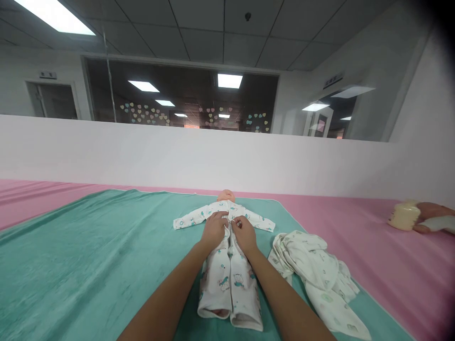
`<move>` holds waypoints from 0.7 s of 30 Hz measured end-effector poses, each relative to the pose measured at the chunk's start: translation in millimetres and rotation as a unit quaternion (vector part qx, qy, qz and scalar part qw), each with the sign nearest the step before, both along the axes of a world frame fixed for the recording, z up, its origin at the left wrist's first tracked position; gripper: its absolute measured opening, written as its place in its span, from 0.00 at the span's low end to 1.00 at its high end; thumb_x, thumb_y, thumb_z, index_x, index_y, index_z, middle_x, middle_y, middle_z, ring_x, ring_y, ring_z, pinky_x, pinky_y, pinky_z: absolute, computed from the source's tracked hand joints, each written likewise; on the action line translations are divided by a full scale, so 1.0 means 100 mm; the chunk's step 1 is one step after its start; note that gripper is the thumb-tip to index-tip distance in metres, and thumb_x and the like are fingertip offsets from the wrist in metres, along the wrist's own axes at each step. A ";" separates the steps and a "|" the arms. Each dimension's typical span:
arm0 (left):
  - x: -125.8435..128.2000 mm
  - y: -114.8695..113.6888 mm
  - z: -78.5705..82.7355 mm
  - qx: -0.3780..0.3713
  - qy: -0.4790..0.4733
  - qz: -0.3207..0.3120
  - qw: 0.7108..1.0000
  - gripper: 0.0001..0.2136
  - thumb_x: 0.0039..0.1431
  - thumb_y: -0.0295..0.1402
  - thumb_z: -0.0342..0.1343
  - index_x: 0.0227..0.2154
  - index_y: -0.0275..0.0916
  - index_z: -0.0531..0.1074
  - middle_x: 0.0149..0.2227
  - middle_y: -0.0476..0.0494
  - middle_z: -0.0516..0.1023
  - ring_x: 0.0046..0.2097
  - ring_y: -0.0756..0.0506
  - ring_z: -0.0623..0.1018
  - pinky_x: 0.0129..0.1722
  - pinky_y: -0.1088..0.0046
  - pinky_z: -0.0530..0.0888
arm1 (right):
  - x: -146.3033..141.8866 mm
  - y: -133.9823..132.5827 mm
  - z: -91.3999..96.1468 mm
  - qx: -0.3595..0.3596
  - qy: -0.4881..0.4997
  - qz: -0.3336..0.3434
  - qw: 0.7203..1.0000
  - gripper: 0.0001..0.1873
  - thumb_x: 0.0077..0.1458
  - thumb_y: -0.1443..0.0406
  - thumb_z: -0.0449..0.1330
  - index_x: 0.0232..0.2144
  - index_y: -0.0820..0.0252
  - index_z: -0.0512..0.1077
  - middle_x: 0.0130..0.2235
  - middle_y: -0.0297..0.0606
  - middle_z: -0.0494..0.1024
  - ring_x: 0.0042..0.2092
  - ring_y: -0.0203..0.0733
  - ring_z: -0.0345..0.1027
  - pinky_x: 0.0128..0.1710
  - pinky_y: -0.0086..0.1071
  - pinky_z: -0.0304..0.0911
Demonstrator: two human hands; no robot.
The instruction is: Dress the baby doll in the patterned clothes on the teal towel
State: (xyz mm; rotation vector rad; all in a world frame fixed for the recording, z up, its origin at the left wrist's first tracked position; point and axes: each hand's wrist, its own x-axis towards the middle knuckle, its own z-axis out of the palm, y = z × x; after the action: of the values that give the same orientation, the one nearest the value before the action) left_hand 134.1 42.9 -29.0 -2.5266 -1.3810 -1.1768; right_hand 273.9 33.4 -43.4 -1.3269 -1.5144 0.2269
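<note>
A baby doll (pixel 226 194) lies on its back with its head away from me, dressed in a white printed romper (pixel 223 272) whose sleeves spread to both sides. Down the middle of the romper the front edges part below my hands. My left hand (pixel 215 229) has its fingers closed on the left front edge at the belly. Opposite it, my right hand (pixel 244 232) pinches the right front edge, fingertips close to the left ones. Any fastener between the fingers is too small to make out.
A green blanket (pixel 88 255) covers the pink sheet (pixel 341 213). Crumpled white printed clothes (pixel 309 265) lie right of the doll. At the far right stand a pale yellow jar (pixel 404 215) and part of another doll (pixel 433 215). A white wall with glass (pixel 199 156) rises behind.
</note>
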 end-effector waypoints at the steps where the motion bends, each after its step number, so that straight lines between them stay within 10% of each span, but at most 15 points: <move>1: 0.00 0.00 0.00 -0.002 0.000 0.000 1.000 0.13 0.48 0.19 0.43 0.23 0.41 0.70 0.52 0.53 0.69 0.54 0.44 0.64 0.49 0.61 0.64 | 0.00 0.00 0.00 0.000 0.000 0.000 1.000 0.10 0.52 0.56 0.50 0.27 0.55 0.66 0.26 0.30 0.69 0.27 0.38 0.61 0.27 0.29 0.53; 21: 0.01 -0.02 0.02 -0.007 0.001 0.002 1.000 0.13 0.47 0.19 0.44 0.23 0.42 0.71 0.52 0.52 0.69 0.54 0.43 0.64 0.49 0.61 0.64 | 0.00 -0.01 0.01 0.004 -0.001 -0.001 1.000 0.11 0.52 0.57 0.50 0.26 0.55 0.66 0.26 0.31 0.70 0.26 0.38 0.61 0.27 0.29 0.53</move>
State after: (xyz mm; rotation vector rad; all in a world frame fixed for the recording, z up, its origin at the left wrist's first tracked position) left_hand 134.7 41.4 -27.2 -2.5322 -1.3999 -1.1687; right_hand 273.5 32.0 -42.1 -1.3234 -1.5142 0.2180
